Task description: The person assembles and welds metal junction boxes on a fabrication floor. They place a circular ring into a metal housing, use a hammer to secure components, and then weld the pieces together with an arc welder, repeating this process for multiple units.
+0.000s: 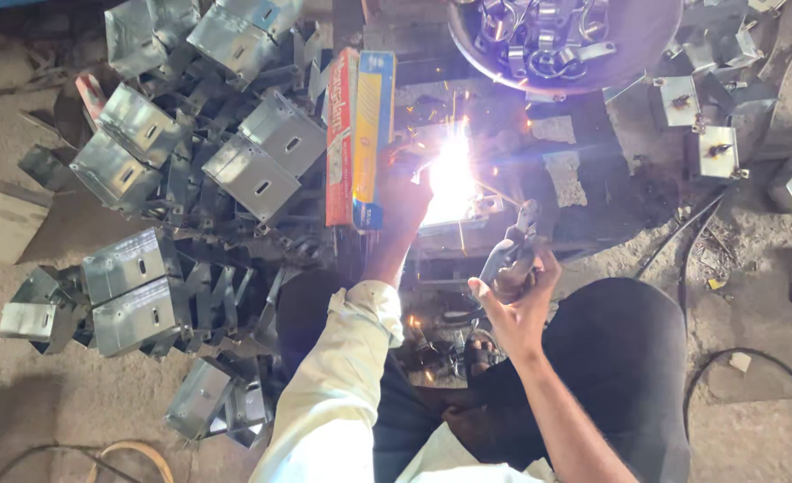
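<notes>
Your right hand (514, 291) is closed around the handle of a grey welding electrode holder (508, 255), its tip aimed at the white arc glare (451, 174). Your left hand (405, 192) reaches to the workpiece just left of that glare; whether it grips anything cannot be told. Upright beside it stands a red and yellow carton (360, 134). Folded sheet-metal boxes (253, 174) lie heaped on the floor at left. A round pan of metal hooks (548, 36) sits beyond the arc.

glare (450, 174): hides workpiece | left hand (405, 192): fingertips lost in glare | bowl (646, 45): cut by top edge
</notes>
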